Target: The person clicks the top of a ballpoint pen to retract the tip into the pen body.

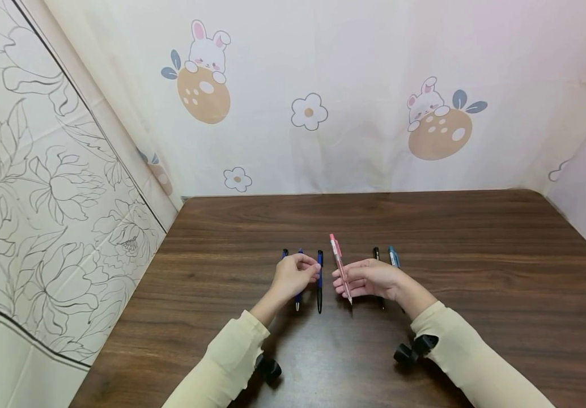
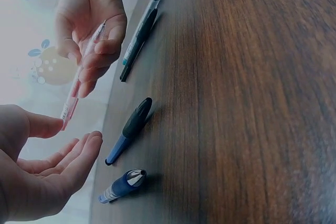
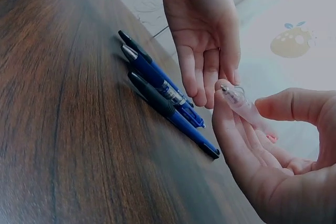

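You have the slim, translucent pink plastic pen (image 1: 338, 255) raised above the dark wood-grain table (image 1: 476, 238), pinched between the thumb and fingers of your right hand (image 1: 369, 277), its metal tip toward you. Your left hand (image 1: 295, 275) holds nothing, its fingers loosely extended and parted from the thumb, beside the blue pen with black ends (image 1: 319, 290).

Expect the pink pen to be light and stiff, with a smooth barrel that could roll or slip between your fingertips. Its middle is likely the steadiest place to hold; its fine tip is probably the most delicate part.

Your left hand hides the middle of the blue pen with a silver tip (image 3: 173, 95) and most of the outer blue pen with a black end (image 3: 135, 48) from the head view. Your right hand and wrist partly cover the black pen (image 1: 376, 253) and the teal pen (image 1: 394, 258). In the left wrist view, the pink pen's far end overlaps your left thumb, but the head view shows them apart. The barrel's print is too small to read.
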